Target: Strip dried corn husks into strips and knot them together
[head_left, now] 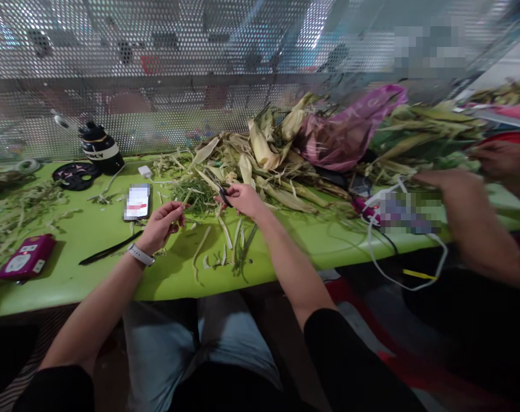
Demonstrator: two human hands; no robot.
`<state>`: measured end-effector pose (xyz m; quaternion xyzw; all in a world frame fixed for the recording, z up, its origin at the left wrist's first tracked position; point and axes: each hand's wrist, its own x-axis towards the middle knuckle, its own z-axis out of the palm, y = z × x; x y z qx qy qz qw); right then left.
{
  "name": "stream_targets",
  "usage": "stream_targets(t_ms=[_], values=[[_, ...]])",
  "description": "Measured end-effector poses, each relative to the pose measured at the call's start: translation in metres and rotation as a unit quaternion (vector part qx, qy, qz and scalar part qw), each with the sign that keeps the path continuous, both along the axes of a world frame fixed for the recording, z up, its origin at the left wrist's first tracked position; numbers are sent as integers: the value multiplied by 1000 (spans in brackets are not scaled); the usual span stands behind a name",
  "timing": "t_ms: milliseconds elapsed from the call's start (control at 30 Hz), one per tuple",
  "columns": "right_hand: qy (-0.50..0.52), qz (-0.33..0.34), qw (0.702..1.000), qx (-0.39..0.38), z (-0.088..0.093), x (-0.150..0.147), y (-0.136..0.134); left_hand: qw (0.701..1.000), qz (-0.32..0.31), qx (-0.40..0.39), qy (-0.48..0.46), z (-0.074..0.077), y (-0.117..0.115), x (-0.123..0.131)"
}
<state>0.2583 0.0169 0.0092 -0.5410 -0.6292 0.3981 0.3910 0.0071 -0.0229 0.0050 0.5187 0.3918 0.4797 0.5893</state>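
My left hand (162, 225), with a white band at the wrist, is closed in a pinch on a thin pale-green plant strip (186, 198) that sticks up from the fingertips. Black-handled scissors (225, 198) sit in my right hand (245, 200), fingers closed on the handle, blades angled up and to the left. Between and behind my hands lies a small heap of fine green shreds (195, 193). Cut strips of husk (226, 232) are scattered on the green tabletop (174, 280) below my right hand.
A large pile of corn husks (260, 146) and a pink plastic bag (349, 134) stand behind. Leftward are a phone (137, 201), a magenta box (27, 256), a black bottle (100, 147) and a black strap (109, 248). A co-worker's hands (452, 183) are at the right, near a white cable (373, 252).
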Motion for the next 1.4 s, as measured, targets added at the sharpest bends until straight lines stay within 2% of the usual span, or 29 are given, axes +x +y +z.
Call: stream_targets(t_ms=[100,200,367,500,633,700,767,800,833,900,967,1067,1400], values=[[-186,-51,980,39,-6,9,8,1000,-3,-11,-7,2,-1,1],[-262,-72,961,58,-11,13,15,1000,-7,-15,-10,0,-1,1],[-287,-128,948,55,-14,16,20,999,-28,-22,-3,-3,1,0],[-281,-187,941,19,-18,22,28,999,-32,-15,-1,-2,0,0],[-202,-212,956,-3,-25,27,38,999,-32,-10,3,-2,0,1],[-148,-218,965,14,-24,25,37,999,-37,-9,8,-5,1,2],[-83,-193,975,75,-19,18,31,999,-42,-8,13,-8,3,2],[-32,-154,982,108,-16,13,25,999,-44,-8,16,-10,4,2],[30,-72,992,103,-12,8,19,999,-47,-10,21,-12,4,3],[109,77,990,53,-5,-2,7,998,-53,-16,32,-14,4,4],[153,150,976,25,0,-10,-3,997,-60,-23,43,-13,4,7],[187,180,966,9,2,-15,-9,995,-70,-29,57,-12,2,11],[226,195,954,9,-8,-19,-2,989,-104,-30,101,-15,3,13]])
